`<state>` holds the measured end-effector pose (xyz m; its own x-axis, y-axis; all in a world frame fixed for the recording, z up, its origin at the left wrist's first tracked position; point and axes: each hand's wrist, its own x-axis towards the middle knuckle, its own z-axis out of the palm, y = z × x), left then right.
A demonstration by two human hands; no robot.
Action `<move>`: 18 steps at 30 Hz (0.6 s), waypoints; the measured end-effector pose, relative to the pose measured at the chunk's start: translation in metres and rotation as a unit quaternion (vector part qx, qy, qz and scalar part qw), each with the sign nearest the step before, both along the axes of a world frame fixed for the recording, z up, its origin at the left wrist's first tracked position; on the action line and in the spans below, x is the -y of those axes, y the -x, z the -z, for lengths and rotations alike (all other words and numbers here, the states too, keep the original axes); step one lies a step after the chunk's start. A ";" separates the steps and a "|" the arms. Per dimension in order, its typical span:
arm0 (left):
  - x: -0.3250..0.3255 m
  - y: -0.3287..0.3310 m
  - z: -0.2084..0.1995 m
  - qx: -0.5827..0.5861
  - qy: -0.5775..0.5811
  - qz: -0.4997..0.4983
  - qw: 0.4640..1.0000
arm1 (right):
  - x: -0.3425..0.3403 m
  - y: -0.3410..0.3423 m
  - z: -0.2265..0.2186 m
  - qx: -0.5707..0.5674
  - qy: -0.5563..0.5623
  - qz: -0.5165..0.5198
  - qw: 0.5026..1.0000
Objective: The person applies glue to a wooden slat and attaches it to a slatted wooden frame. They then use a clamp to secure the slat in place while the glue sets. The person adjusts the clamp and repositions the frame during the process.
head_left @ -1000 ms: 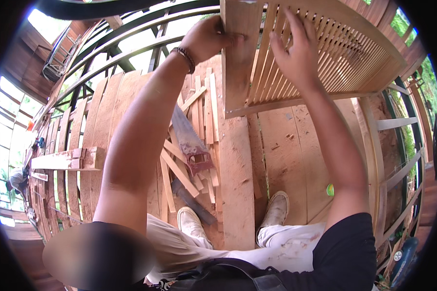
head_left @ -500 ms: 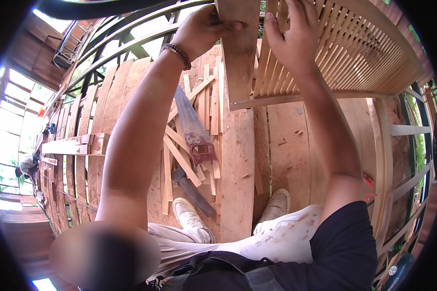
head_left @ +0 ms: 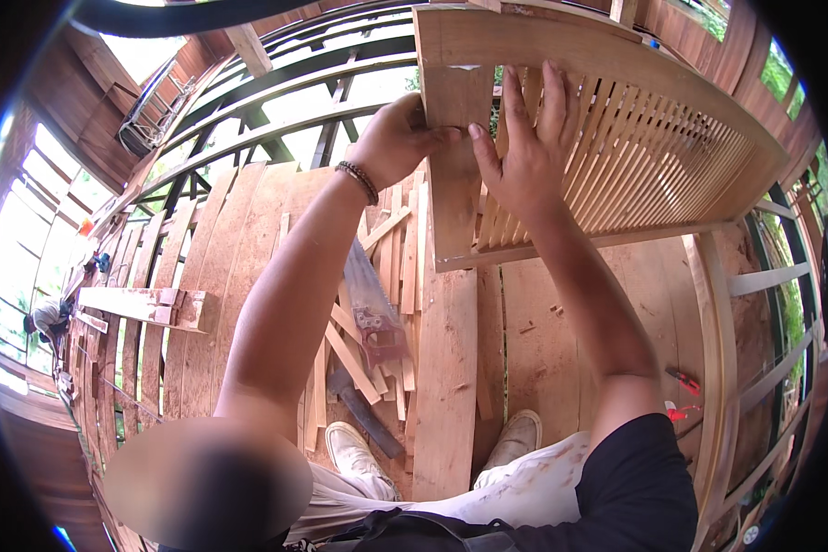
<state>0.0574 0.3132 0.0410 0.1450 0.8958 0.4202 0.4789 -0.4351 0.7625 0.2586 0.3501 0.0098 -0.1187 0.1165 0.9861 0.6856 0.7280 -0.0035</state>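
Note:
A wooden slatted panel [head_left: 458, 207], its frame set with many thin slats, stands up in front of me at the upper right. My left hand [head_left: 394, 143] is closed on the left edge of its frame, the thumb on the face; the fingers behind are partly hidden. Against the same panel lies my right hand [head_left: 529, 166], fingers stretched and spread over the slats, thumb reaching onto the left frame board. Under the left forearm, a handsaw [head_left: 370, 290] rests on loose wooden strips [head_left: 400, 248]. Near my shoe is a dark hammer-like tool [head_left: 368, 416].
A long plank [head_left: 446, 386] runs between my shoes along the sawdust-strewn board floor. Red-handled tools [head_left: 684, 382] lie at the right by an upright timber [head_left: 713, 350]. At left, a short beam [head_left: 143, 306] crosses spaced boards with gaps. Another person [head_left: 51, 317] bends far off.
The view has tilted up, so more of the panel's top shows. My right hand has shifted left across the panel, toward my left hand, which keeps its hold on the edge.

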 end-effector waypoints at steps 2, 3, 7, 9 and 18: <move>0.005 -0.009 -0.002 -0.015 0.003 -0.014 1.000 | -0.003 0.001 0.004 0.012 0.006 0.012 1.000; 0.005 -0.011 -0.002 0.004 0.004 -0.006 1.000 | -0.005 0.001 0.005 0.017 0.009 0.018 1.000; 0.005 -0.007 -0.001 0.026 0.017 0.004 0.999 | -0.002 0.020 0.008 0.014 0.027 0.032 0.999; 0.005 -0.004 -0.001 0.021 0.014 0.004 1.000 | 0.002 0.028 0.007 0.025 0.040 0.035 0.998; 0.005 -0.002 -0.001 -0.057 -0.043 -0.032 0.997 | 0.013 0.045 -0.002 0.048 0.039 0.034 0.998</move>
<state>0.0597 0.3082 0.0419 0.1408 0.8657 0.4804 0.5896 -0.4632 0.6617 0.2140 0.3375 0.0119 -0.2018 0.2027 0.9582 0.7327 0.6805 0.0103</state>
